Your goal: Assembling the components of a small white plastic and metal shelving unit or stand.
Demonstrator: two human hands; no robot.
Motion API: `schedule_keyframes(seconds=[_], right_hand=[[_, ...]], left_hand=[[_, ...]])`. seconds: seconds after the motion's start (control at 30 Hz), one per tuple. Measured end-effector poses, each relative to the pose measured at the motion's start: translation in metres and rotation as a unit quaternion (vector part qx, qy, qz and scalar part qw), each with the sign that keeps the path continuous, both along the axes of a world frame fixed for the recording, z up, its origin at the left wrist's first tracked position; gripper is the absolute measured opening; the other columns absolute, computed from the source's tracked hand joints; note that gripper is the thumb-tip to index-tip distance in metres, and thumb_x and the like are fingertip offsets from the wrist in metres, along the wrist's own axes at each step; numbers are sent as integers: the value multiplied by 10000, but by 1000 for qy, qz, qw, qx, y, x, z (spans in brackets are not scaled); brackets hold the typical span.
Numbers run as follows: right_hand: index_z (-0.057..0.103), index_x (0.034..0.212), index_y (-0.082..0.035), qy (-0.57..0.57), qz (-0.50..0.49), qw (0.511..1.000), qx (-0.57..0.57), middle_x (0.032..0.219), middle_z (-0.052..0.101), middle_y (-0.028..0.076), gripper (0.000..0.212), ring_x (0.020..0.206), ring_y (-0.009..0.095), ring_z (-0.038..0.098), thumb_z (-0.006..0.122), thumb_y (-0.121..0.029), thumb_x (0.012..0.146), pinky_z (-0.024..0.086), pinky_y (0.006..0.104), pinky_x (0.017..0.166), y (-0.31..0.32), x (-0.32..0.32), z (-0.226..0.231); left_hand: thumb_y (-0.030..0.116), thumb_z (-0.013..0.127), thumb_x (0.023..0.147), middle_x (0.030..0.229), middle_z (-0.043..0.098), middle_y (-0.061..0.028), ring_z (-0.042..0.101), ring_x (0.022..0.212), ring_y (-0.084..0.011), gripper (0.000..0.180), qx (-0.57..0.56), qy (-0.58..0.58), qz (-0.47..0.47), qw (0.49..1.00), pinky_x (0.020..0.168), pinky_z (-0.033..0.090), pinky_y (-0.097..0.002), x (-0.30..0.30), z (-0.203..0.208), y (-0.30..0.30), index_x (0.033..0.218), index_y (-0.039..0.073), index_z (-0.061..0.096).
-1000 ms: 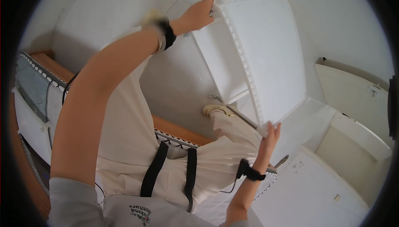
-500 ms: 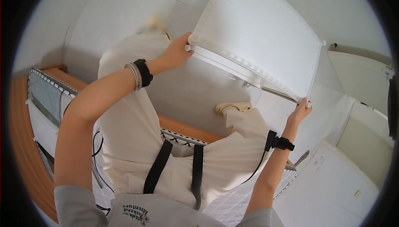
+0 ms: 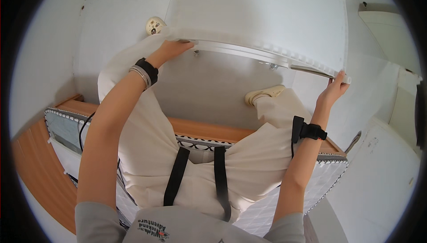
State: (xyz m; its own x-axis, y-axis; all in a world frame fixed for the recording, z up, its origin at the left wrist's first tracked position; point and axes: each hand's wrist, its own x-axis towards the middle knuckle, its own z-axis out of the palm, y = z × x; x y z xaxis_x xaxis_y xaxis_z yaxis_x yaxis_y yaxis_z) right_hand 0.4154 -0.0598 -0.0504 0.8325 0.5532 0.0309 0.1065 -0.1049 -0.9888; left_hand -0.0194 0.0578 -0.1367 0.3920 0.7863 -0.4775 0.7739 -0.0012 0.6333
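A large white plastic panel (image 3: 298,16) spans the upper middle, with a ridged near edge and a small round peg at its right corner. My left hand (image 3: 175,49) is closed around the near edge toward its left end. At the right corner, my right hand (image 3: 334,89) grips the edge with the thumb on top. Beneath the near edge runs a white rail (image 3: 240,52) with a small castor-like fitting (image 3: 273,67) under it. The panel hides whatever lies below it.
I sit on a quilted mattress (image 3: 329,180) on a wooden bed frame (image 3: 209,128). My shoes (image 3: 265,94) rest on the pale floor. Another white panel piece (image 3: 66,149) leans at the left. A white cabinet (image 3: 387,167) stands at the right, and a wall rises at the left.
The panel has turned so that its near edge lies more level. My left hand has moved left along with it, and my right hand is farther right and slightly higher.
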Motion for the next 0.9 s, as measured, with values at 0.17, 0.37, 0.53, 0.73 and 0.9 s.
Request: schedule_keyframes(seconds=[0.17, 0.37, 0.53, 0.73, 0.9], right_hand=[[411, 1004, -42, 13, -52, 998, 12, 933, 460, 30, 214, 838, 103, 459, 490, -208, 895, 411, 268, 766, 7, -14, 8], [390, 944, -42, 7, -38, 999, 10, 845, 409, 18, 195, 729, 82, 381, 468, -215, 898, 368, 240, 662, 9, -14, 8], [390, 966, -14, -31, -45, 999, -1, 885, 416, 41, 216, 794, 110, 407, 453, -211, 902, 377, 262, 737, 7, -8, 5], [393, 1001, 8, -49, -33, 998, 8, 953, 444, 76, 249, 879, 148, 434, 446, -216, 903, 366, 290, 823, 6, -2, -3], [398, 1008, 10, -48, -26, 998, 14, 964, 455, 86, 250, 892, 154, 440, 444, -212, 903, 364, 294, 833, 7, -3, -4]], left_hand=[[359, 524, 816, 1057, 618, -71, 556, 985, -204, 376, -24, 27, -62, 997, 838, 417, -292, -12, -10, 2, 1053, 77, 597], [254, 565, 799, 1039, 613, -69, 546, 961, -167, 283, 28, -21, -38, 999, 853, 410, -281, -17, -10, -10, 1021, 85, 614], [235, 553, 820, 1073, 605, -52, 542, 995, -162, 302, -76, 49, -18, 996, 869, 408, -280, -16, 1, -13, 1082, 87, 583], [221, 553, 818, 1029, 617, -49, 557, 975, -154, 258, -61, 2, 6, 998, 861, 415, -273, -12, 16, -22, 1034, 89, 600], [319, 525, 804, 924, 620, -33, 569, 846, -151, 298, -14, 1, -18, 1000, 765, 429, -276, -17, 9, -23, 1034, 139, 583]])
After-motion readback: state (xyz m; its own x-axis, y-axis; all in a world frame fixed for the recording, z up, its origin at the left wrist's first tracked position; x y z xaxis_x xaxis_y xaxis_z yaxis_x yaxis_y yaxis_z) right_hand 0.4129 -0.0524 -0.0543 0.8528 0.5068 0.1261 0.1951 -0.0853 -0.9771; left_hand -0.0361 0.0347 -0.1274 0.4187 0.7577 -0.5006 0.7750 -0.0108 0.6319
